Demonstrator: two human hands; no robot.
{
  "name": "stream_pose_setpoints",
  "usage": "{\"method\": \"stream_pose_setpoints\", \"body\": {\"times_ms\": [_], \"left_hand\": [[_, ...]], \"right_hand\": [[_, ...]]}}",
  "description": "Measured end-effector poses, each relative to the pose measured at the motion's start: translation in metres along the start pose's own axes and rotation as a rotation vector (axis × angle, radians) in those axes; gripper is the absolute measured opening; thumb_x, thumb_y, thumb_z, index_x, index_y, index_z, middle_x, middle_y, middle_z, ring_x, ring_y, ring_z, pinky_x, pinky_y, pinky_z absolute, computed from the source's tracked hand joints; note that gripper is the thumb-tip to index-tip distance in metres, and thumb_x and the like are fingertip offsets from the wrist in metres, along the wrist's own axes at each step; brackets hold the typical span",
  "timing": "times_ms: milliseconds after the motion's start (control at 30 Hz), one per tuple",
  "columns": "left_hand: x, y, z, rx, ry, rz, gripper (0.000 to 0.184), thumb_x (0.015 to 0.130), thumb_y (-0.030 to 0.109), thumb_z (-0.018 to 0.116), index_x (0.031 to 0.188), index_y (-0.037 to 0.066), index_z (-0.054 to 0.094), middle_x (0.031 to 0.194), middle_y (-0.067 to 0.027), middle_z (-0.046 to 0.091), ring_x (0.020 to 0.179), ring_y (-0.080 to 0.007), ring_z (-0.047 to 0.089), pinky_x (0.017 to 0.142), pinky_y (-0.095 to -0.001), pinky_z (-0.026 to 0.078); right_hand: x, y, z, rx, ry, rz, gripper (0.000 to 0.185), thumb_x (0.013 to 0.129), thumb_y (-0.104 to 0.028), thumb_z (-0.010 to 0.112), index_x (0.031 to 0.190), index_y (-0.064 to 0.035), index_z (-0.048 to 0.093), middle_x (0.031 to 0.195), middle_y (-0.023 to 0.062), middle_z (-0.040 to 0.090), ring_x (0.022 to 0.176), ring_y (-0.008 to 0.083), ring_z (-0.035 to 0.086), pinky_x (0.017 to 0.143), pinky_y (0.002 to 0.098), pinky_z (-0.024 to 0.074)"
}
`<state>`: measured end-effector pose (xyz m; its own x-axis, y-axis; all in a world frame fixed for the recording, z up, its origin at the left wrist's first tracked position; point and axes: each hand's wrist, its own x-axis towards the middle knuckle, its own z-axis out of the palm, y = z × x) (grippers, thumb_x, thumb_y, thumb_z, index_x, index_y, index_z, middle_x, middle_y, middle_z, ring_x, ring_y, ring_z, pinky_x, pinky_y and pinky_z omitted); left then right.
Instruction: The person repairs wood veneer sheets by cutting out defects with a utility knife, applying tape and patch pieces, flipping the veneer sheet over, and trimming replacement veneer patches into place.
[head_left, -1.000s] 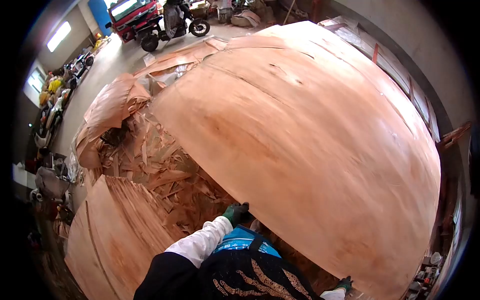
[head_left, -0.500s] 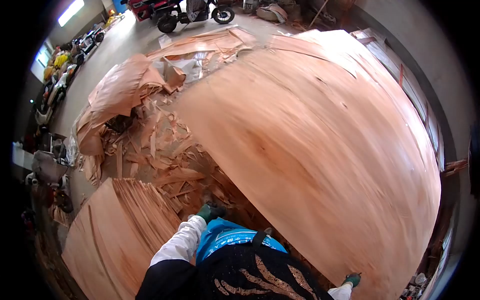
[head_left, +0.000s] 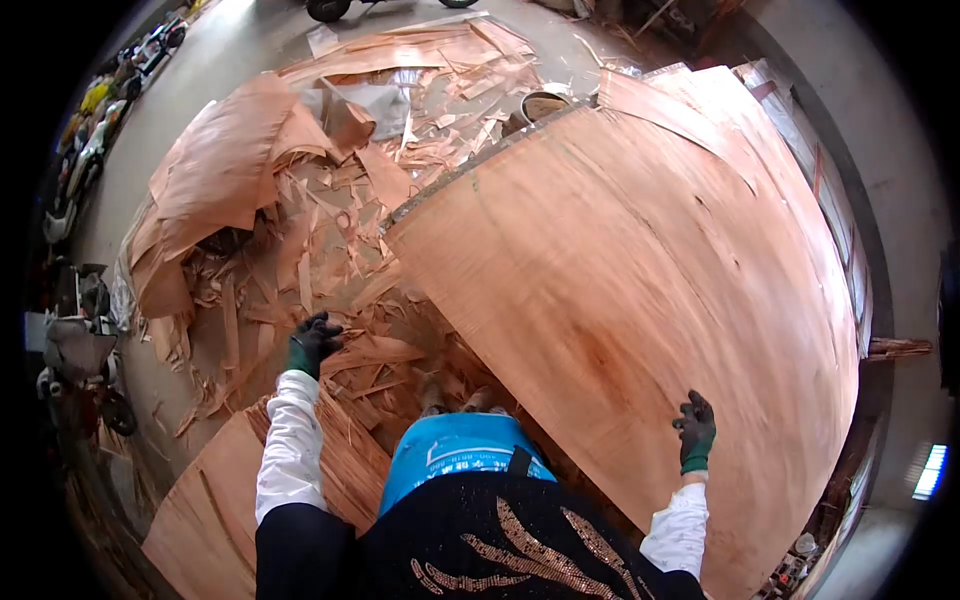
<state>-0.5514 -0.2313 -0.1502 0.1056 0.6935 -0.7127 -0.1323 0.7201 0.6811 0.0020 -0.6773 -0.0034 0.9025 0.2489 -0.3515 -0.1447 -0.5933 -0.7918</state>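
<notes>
My left hand point(head_left: 315, 343), in a dark green and black glove, is raised over the scrap-strewn floor, its fingers apart and nothing in them. My right hand point(head_left: 695, 432), gloved alike, is over the large wood veneer sheet point(head_left: 560, 270) with its fingers loosely bent and apart. Whether it touches the sheet I cannot tell. This broad sheet lies flat on the right, with dark streaks and a few small holes. At the lower left, close to my left forearm, is a stack of veneer sheets point(head_left: 205, 510) with ragged edges.
Broken veneer scraps point(head_left: 330, 250) litter the floor. Large curled veneer pieces point(head_left: 225, 160) are heaped at the left. A round container point(head_left: 543, 106) stands by the sheet's far corner. Parked motorbikes point(head_left: 85, 375) line the left side. A wall point(head_left: 880, 170) runs along the right.
My left hand has moved out to the left and forward. My right hand has come forward over the sheet from its near edge. The blurred sheet now looks still, and the view has tilted down.
</notes>
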Motion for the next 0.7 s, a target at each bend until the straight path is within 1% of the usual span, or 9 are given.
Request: {"method": "stream_pose_setpoints", "body": {"times_ms": [100,233,333,400,433,467,533,600,700], "left_hand": [[-0.024,0.011,0.011,0.116,0.030,0.197,0.043,0.087,0.008,0.059,0.129,0.004,0.052,0.119,-0.0079,0.062,0.091,-0.0218,0.065,0.069,-0.0306,0.052],[-0.023,0.024,0.017,0.297,0.084,0.019,0.041,0.088,0.012,0.059,0.130,0.012,0.055,0.129,-0.0058,0.054,0.110,-0.0199,0.057,0.086,-0.0363,0.048],[0.016,0.061,0.038,0.198,0.189,-0.074,0.044,0.091,0.022,0.058,0.134,0.014,0.051,0.131,-0.0060,0.053,0.113,-0.0209,0.055,0.089,-0.0366,0.046],[0.049,0.091,0.061,0.222,0.054,0.002,0.049,0.092,0.031,0.055,0.137,0.016,0.047,0.133,-0.0021,0.052,0.114,-0.0206,0.054,0.091,-0.0367,0.043],[0.069,0.109,0.077,0.234,-0.013,0.038,0.051,0.092,0.035,0.054,0.139,0.017,0.044,0.133,-0.0002,0.052,0.115,-0.0204,0.053,0.092,-0.0368,0.042],[0.093,0.128,0.094,0.246,-0.081,0.070,0.054,0.092,0.040,0.053,0.140,0.018,0.042,0.134,0.0018,0.052,0.116,-0.0203,0.052,0.093,-0.0368,0.041],[0.138,0.169,0.152,0.321,-0.135,0.084,0.051,0.092,0.040,0.053,0.137,0.018,0.047,0.135,0.0043,0.052,0.119,-0.0193,0.050,0.098,-0.0376,0.037],[0.214,0.183,0.200,0.398,-0.265,0.152,0.053,0.087,0.043,0.059,0.131,0.013,0.055,0.132,0.0002,0.054,0.116,-0.0241,0.051,0.094,-0.0361,0.038],[0.292,0.182,0.279,0.718,-0.526,0.325,0.055,0.086,0.044,0.059,0.125,0.005,0.058,0.127,-0.0086,0.059,0.111,-0.0248,0.056,0.092,-0.0338,0.041]], "right_hand": [[0.037,-0.002,0.021,0.051,-0.121,-0.100,0.031,0.085,0.001,0.059,0.116,-0.0027,0.060,0.095,0.0052,0.063,0.075,0.0126,0.059,0.059,0.0247,0.0501],[0.061,-0.015,0.055,0.053,-0.230,-0.156,0.029,0.084,0.004,0.057,0.112,-0.0015,0.062,0.097,0.0058,0.065,0.081,0.0135,0.060,0.066,0.0276,0.0522],[0.054,-0.057,0.088,0.067,-0.337,-0.158,0.032,0.082,0.003,0.054,0.114,0.0008,0.061,0.099,0.0082,0.065,0.084,0.0152,0.061,0.067,0.0296,0.0525],[0.051,-0.085,0.120,0.155,-0.423,-0.187,0.035,0.081,0.002,0.054,0.116,0.0017,0.060,0.099,0.0094,0.065,0.082,0.0156,0.061,0.066,0.0291,0.0520],[0.049,-0.103,0.135,0.267,-0.468,-0.076,0.042,0.079,0.002,0.054,0.121,0.0015,0.058,0.095,0.0112,0.065,0.080,0.0164,0.061,0.063,0.0279,0.0512],[0.053,-0.106,0.150,0.277,-0.501,-0.083,0.044,0.078,0.002,0.054,0.122,0.0014,0.057,0.095,0.0116,0.065,0.080,0.0169,0.061,0.062,0.0275,0.0510],[0.054,-0.115,0.180,0.295,-0.559,-0.088,0.049,0.075,0.003,0.053,0.124,0.0013,0.056,0.093,0.0122,0.064,0.081,0.0179,0.062,0.059,0.0267,0.0506],[0.046,-0.130,0.208,0.245,-0.523,-0.018,0.051,0.074,0.003,0.053,0.125,0.0014,0.056,0.092,0.0126,0.064,0.080,0.0182,0.062,0.058,0.0262,0.0503],[0.028,-0.151,0.245,0.240,-0.499,0.099,0.054,0.073,0.003,0.052,0.126,0.0013,0.055,0.091,0.0129,0.064,0.079,0.0180,0.061,0.056,0.0259,0.0498]]}}
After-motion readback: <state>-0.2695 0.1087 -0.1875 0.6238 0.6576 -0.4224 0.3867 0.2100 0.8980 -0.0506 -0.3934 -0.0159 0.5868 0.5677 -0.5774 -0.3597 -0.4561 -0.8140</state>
